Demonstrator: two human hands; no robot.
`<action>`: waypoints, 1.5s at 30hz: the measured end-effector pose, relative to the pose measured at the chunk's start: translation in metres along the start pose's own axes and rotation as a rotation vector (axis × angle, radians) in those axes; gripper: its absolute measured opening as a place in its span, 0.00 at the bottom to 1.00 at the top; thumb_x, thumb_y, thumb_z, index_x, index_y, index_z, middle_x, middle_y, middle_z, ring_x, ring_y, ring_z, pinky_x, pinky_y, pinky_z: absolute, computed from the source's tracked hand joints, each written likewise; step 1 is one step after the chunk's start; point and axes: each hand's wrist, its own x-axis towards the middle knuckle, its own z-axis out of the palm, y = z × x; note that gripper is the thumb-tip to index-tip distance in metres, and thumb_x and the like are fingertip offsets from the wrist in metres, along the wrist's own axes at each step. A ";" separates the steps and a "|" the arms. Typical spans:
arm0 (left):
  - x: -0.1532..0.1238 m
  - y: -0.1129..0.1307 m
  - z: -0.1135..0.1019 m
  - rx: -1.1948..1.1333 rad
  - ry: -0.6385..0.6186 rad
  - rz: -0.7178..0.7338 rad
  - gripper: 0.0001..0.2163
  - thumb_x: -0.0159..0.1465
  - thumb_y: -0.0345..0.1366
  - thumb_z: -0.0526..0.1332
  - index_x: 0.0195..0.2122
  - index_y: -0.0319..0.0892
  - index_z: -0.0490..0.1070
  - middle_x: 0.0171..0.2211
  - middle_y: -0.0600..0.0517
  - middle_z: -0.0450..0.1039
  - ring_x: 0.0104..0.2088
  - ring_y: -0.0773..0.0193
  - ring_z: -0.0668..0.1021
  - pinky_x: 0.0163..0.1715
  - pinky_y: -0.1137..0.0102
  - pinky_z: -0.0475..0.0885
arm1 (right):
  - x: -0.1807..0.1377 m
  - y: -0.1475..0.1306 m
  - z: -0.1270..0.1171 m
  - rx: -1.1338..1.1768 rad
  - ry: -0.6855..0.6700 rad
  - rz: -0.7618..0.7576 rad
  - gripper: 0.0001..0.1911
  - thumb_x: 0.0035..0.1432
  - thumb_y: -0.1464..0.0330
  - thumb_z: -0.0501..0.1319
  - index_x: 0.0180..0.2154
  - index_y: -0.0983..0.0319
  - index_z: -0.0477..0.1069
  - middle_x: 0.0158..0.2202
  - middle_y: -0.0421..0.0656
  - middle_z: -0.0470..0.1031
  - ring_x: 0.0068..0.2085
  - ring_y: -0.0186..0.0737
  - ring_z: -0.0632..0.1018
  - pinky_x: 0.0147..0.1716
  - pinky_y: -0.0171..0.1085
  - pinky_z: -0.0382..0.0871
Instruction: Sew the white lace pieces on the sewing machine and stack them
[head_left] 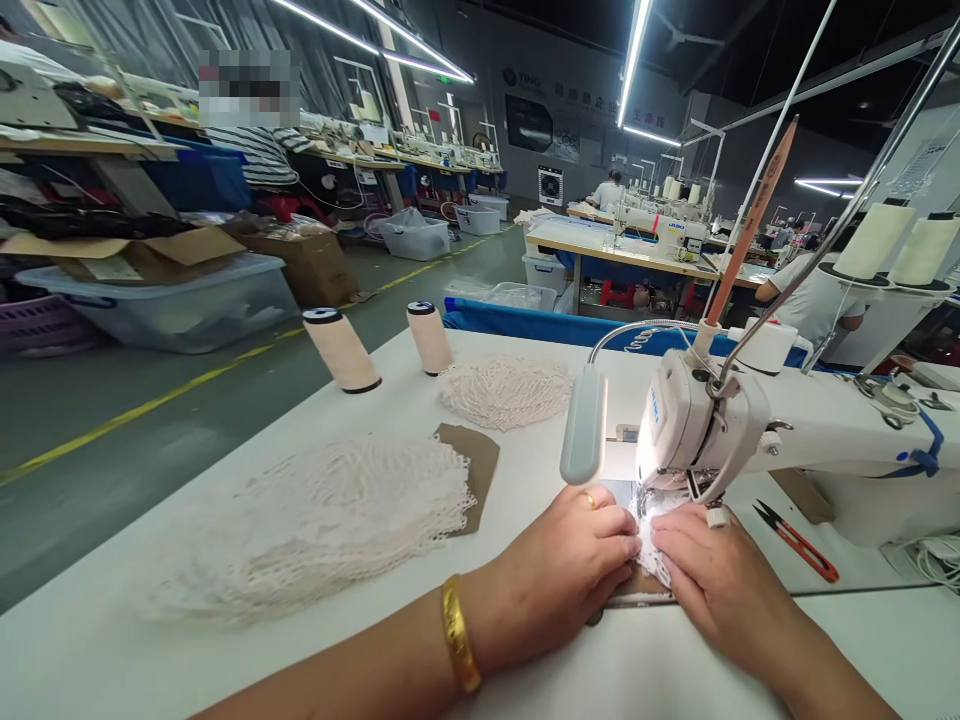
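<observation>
As left hand (562, 560) touches white lace (651, 548) beneath sewing machine (679, 415) | right hand (716, 570) likewise | whether either grasps it: unclear

Left hand (562, 565): slim gold-toned ring (590, 501); broad, shiny gold-toned bangle (458, 635) at wrist. Both forearms (360, 655) bare.

white table (90, 640) | two thread cones (343, 352) (430, 340) | two lace piles (337, 520) (506, 392) | brown sheet (481, 468) | sewing machine (750, 430)
</observation>
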 end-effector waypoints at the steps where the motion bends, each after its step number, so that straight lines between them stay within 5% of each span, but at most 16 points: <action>1: -0.001 0.000 0.000 0.003 0.005 0.004 0.08 0.71 0.28 0.61 0.46 0.44 0.79 0.43 0.50 0.82 0.43 0.55 0.77 0.46 0.58 0.69 | 0.000 0.000 0.000 0.001 0.001 -0.001 0.15 0.69 0.78 0.54 0.47 0.57 0.76 0.41 0.46 0.80 0.44 0.47 0.77 0.42 0.41 0.71; 19: 0.003 0.003 0.000 0.089 0.044 0.016 0.10 0.71 0.26 0.59 0.41 0.45 0.80 0.36 0.50 0.80 0.39 0.57 0.76 0.43 0.61 0.69 | -0.001 0.007 0.007 0.021 0.045 0.056 0.19 0.67 0.79 0.53 0.52 0.58 0.74 0.50 0.47 0.81 0.50 0.51 0.78 0.48 0.46 0.73; 23: 0.003 0.003 0.001 0.101 0.058 0.039 0.10 0.71 0.27 0.60 0.42 0.46 0.80 0.36 0.49 0.79 0.38 0.57 0.76 0.42 0.61 0.69 | -0.003 0.007 0.007 0.012 0.093 -0.030 0.21 0.65 0.81 0.53 0.52 0.57 0.74 0.55 0.46 0.80 0.53 0.51 0.77 0.48 0.46 0.72; 33: 0.001 0.004 0.004 0.101 0.055 0.038 0.09 0.70 0.27 0.60 0.40 0.45 0.80 0.34 0.49 0.79 0.37 0.58 0.75 0.41 0.62 0.69 | -0.003 0.003 0.001 0.030 0.035 -0.074 0.18 0.64 0.82 0.53 0.42 0.57 0.75 0.38 0.44 0.79 0.40 0.45 0.77 0.37 0.39 0.70; 45: 0.010 -0.015 0.008 0.179 0.076 0.016 0.11 0.72 0.26 0.58 0.40 0.44 0.80 0.35 0.49 0.79 0.38 0.57 0.77 0.43 0.62 0.69 | 0.001 0.009 0.012 0.007 0.055 0.061 0.25 0.60 0.82 0.53 0.51 0.55 0.76 0.48 0.45 0.81 0.48 0.49 0.78 0.46 0.45 0.75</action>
